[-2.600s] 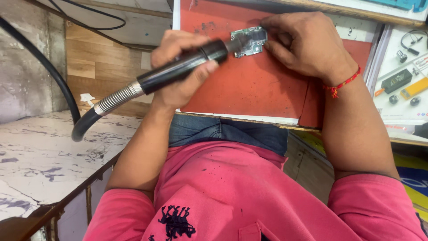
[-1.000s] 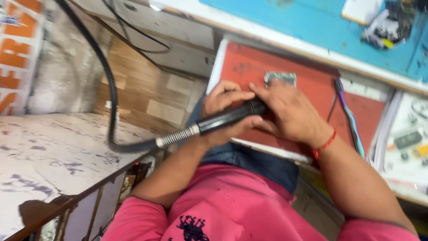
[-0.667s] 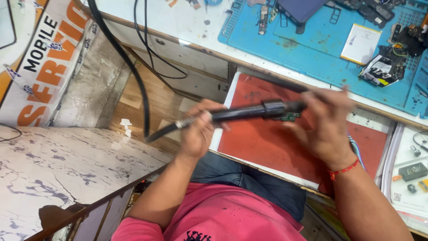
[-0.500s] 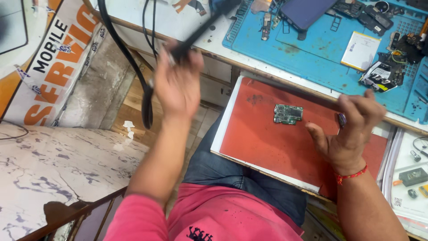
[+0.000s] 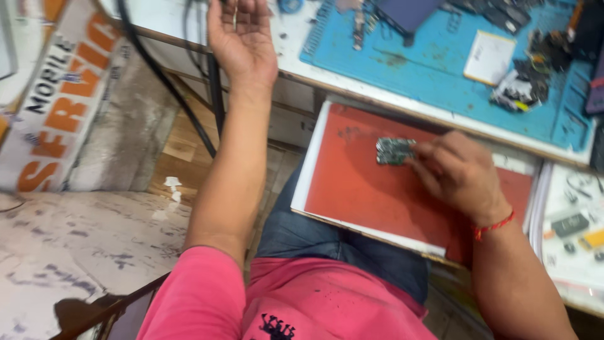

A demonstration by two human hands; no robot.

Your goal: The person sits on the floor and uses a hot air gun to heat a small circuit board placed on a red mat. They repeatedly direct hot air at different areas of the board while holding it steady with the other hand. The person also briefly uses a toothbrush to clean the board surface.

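The desk runs across the top, a blue work mat lying on it. Below it a red mat lies over the person's lap. The left hand reaches up over the desk edge, its grip wide and empty, beside black cables. The right hand rests on the red mat, fingertips pinching a small circuit board.

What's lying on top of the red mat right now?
A small circuit board lies on the red mat, with the right hand touching its edge. Whatever lies beneath that hand and forearm is hidden.
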